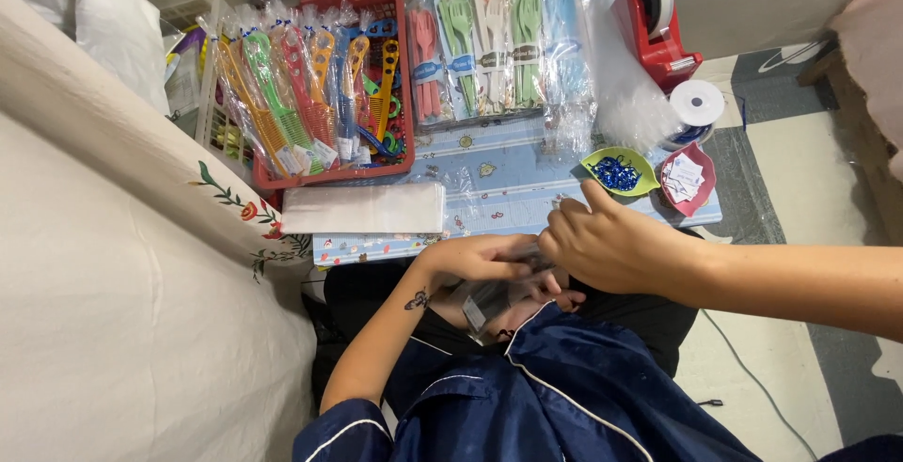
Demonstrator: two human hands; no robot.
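My left hand [470, 260] and my right hand [602, 246] meet over my lap, just below the edge of a low table with a blue patterned cover [508, 184]. Together they grip a small clear plastic packet [489, 297] with a white label; its contents are hidden by my fingers. My right forefinger sticks up toward a green leaf-shaped dish [619, 172] holding small blue pieces. Beside that dish sits a red dish [687, 180] of white paper tags.
A red basket [329, 86] holds several bagged coloured combs. Packs of plastic forks and spoons [494, 48] lie beside it. A flat stack of clear bags [362, 208], a red tape dispenser [654, 24] and a white roll [696, 104] are on the table. White bedding [113, 283] fills the left.
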